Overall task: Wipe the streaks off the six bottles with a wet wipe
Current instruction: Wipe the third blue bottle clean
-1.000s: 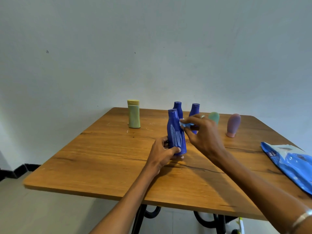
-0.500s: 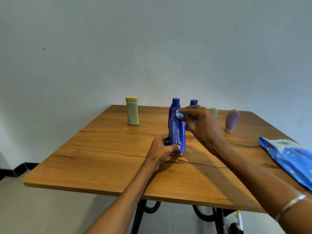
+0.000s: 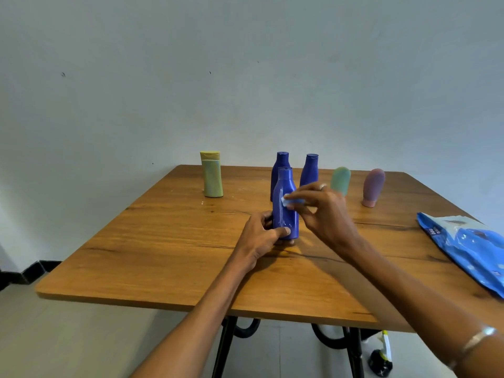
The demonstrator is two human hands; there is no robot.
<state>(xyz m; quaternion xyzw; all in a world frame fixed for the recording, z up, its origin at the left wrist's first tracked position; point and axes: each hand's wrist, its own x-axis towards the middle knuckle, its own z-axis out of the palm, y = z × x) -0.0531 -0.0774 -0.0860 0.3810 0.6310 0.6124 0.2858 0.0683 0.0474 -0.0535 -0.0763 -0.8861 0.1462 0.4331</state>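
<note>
A blue bottle (image 3: 284, 211) with pale streaks stands upright in the middle of the wooden table (image 3: 169, 249). My left hand (image 3: 260, 237) grips its base. My right hand (image 3: 321, 211) pinches a small wet wipe (image 3: 286, 201) and presses it against the bottle's right side at mid-height. Behind it stand two more blue bottles (image 3: 281, 165) (image 3: 310, 170). A yellow-green bottle (image 3: 211, 174) is at the back left. A green bottle (image 3: 341, 180) and a pink bottle (image 3: 373, 186) stand cap-down at the back right.
A blue wet-wipe packet (image 3: 469, 246) lies at the table's right edge. The white wall runs close behind the table. Black curved table legs (image 3: 245, 328) and a small dark object on the floor (image 3: 380, 364) show below.
My right hand has slid the wipe from the bottle's neck down to its mid-body. My left hand keeps hold of the base.
</note>
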